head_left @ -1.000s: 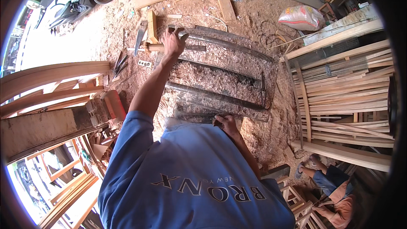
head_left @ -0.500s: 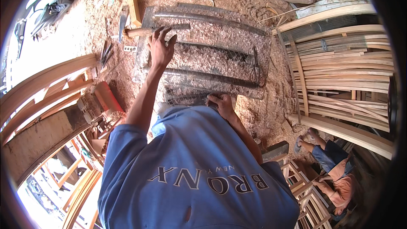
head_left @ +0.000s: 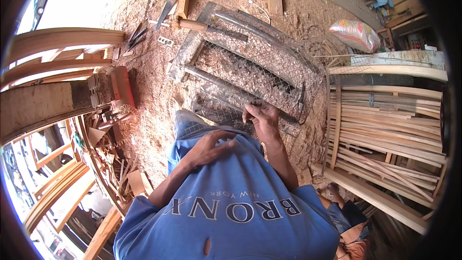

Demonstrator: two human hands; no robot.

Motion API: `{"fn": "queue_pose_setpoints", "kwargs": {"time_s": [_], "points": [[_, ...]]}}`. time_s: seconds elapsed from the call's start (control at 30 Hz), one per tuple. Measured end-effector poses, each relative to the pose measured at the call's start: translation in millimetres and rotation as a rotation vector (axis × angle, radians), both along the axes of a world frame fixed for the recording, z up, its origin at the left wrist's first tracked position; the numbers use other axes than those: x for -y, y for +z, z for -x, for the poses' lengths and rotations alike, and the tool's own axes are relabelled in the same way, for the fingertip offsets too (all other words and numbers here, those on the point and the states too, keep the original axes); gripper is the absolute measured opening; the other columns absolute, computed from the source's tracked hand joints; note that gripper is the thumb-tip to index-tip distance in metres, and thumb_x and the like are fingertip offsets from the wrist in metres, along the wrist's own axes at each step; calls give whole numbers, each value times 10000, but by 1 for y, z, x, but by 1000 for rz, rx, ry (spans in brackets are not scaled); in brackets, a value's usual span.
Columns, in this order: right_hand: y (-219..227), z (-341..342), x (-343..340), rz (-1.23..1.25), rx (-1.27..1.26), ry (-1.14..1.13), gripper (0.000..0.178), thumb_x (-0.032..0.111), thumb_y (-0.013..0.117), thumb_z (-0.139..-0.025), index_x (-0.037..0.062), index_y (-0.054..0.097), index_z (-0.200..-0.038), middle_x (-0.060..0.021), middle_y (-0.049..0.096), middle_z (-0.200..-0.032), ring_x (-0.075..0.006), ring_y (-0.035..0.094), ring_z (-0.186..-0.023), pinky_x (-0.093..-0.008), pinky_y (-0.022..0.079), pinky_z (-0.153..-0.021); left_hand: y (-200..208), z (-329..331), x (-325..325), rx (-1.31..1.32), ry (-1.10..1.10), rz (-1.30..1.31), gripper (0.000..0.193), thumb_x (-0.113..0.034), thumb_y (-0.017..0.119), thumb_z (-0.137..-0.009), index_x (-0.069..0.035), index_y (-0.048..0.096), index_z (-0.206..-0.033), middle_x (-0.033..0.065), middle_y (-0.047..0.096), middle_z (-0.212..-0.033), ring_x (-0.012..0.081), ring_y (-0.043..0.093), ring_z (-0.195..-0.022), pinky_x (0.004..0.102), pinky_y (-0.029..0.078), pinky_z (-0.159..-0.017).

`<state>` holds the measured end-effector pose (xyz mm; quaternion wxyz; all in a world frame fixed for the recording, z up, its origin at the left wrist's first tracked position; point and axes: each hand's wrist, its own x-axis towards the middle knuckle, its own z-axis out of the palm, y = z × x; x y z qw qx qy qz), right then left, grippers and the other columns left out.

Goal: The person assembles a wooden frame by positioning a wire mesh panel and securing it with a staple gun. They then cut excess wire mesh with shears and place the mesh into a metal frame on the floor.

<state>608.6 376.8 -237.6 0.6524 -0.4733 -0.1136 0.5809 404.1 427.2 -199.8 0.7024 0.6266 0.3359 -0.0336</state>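
Note:
My left hand (head_left: 211,147) lies on the front of my blue shirt (head_left: 216,178), its fingers stretched out and holding nothing. My right hand (head_left: 263,118) is raised in front of my belly with thumb and fingers drawn together; whether something small is between them is too unclear to name. Beyond it on the floor lies a dark metal frame (head_left: 211,78) with bars and wire mesh, strewn with wood shavings. Across the frame's far left corner rests a wooden block with a dark bar (head_left: 230,33), apart from both hands.
A hand saw (head_left: 167,10), a wood block (head_left: 184,0) and dark slim tools (head_left: 137,38) lie at the far left. Stacked wood strips (head_left: 385,120) fill the right side, near another person (head_left: 353,226). A white sack (head_left: 354,35) stands far right.
My left hand has come back from beside the wooden block with the dark bar to my shirt. The right hand has lifted slightly, and the view has turned.

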Motion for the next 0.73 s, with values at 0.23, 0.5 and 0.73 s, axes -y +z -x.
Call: {"fn": "queue_pose_setpoints", "kwargs": {"time_s": [0.23,0.5,0.73], "points": [[89,9,4,-111,48,145,87,-5,658,-862,-44,664,-940,-141,672,-727,-190,655,-587,-311,547,-477,-6,30,20,-21,-312,-405,610,-462,568,-939,-63,474,-1390,209,478,-1400,390,440,-1296,450,348,-1085],[127,64,-40,-398,262,198,100,-40,655,-869,-40,631,-966,-130,659,-833,-198,670,-666,-318,556,-504,-76,126,22,-171,-25,-560,605,-428,614,-919,-17,492,-1346,260,529,-1318,399,481,-1256,452,377,-1077],[154,79,-106,-551,216,196,111,40,628,-921,17,666,-1022,-121,688,-874,-197,667,-675,-344,584,-572,-77,201,6,-147,246,-346,685,-487,651,-876,-31,495,-1363,222,544,-1348,358,499,-1280,413,352,-1112]]}}
